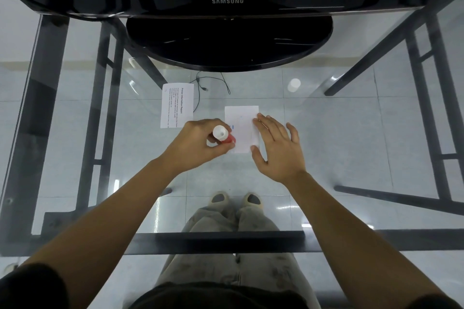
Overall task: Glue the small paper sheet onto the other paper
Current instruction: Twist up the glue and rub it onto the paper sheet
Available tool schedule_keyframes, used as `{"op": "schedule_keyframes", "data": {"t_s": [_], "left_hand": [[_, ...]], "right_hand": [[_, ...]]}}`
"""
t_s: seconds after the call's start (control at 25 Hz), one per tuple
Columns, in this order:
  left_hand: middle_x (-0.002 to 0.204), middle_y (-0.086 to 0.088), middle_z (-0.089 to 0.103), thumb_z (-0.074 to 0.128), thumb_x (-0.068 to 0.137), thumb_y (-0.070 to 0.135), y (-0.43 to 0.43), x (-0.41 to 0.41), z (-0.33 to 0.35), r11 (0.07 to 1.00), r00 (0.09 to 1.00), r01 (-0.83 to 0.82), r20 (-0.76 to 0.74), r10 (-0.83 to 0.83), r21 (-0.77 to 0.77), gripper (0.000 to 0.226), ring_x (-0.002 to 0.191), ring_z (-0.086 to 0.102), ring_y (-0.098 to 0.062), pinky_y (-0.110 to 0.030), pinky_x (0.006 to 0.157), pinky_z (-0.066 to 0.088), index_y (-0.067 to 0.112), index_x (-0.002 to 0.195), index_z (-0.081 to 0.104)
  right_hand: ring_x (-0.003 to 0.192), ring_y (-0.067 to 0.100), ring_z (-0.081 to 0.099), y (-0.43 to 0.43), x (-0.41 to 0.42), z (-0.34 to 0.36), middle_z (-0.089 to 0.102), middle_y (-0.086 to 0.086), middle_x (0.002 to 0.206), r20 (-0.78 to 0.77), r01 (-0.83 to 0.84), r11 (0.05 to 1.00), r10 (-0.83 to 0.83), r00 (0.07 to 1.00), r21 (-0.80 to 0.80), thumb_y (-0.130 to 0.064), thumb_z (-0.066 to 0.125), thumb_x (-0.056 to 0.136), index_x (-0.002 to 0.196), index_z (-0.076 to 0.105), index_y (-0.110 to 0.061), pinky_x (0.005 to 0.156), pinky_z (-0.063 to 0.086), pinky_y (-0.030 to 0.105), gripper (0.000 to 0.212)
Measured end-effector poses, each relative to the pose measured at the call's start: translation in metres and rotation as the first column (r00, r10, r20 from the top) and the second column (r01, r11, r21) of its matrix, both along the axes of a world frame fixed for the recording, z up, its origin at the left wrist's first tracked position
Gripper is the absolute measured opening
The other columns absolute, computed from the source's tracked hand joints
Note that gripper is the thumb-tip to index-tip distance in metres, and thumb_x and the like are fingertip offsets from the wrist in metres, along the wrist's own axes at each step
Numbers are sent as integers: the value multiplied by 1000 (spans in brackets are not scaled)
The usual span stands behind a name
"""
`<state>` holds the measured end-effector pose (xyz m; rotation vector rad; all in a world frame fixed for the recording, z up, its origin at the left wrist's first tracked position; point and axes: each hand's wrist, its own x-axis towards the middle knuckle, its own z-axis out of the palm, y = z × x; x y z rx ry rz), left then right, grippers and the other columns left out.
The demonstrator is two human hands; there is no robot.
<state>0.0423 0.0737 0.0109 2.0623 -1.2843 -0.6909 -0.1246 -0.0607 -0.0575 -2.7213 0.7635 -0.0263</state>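
A small white paper sheet [241,123] lies on the glass table in front of me. My right hand [278,148] rests flat on its right edge with fingers spread. My left hand [198,143] grips a glue stick [222,135] with a white end and a red body, held over the left edge of that sheet. A second sheet with printed text [177,105] lies flat to the left and a little farther away, untouched by either hand.
A black Samsung monitor [227,1] on a round base [228,42] stands at the back of the glass table [351,133]. A small white cap [293,85] lies at the right rear. Black table legs, a cable and my feet show through the glass.
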Motion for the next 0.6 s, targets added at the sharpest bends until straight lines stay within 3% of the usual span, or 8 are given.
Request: {"op": "schedule_keyframes", "data": {"t_s": [0.12,0.28,0.48,0.6], "left_hand": [[89,4,69,75,75,28,-4,-1,-1,998,998,54,-24,-53,34,25,71,60,-4,-1,68,41,18,95,65],[81,11,62,75,76,26,-12,13,2,996,994,-85,67,86,-31,23,65,57,0,0,63,41,15,93,64],[83,11,64,77,73,30,-12,-5,0,995,995,97,-9,-97,-6,26,68,58,0,-1,69,42,18,93,66],[81,11,63,76,76,25,-21,8,1,999,999,40,25,-40,-35,21,66,58,4,0,66,41,17,91,65]], "right_hand": [[136,24,33,0,-1,1,38,4,148,11,1,1000,-1,1000,3,-49,39,87,139,35,-19,112,11,45,61],[137,22,31,0,-1,1,36,3,149,-4,-7,1000,7,1000,6,-49,37,88,141,33,-19,113,11,45,61],[137,23,32,0,-1,3,37,4,148,12,5,1000,-5,1000,15,-48,39,88,140,34,-18,112,12,46,61],[136,21,32,1,-1,3,37,3,148,20,4,1000,-4,1000,16,-47,38,87,140,34,-18,113,12,45,60]]}}
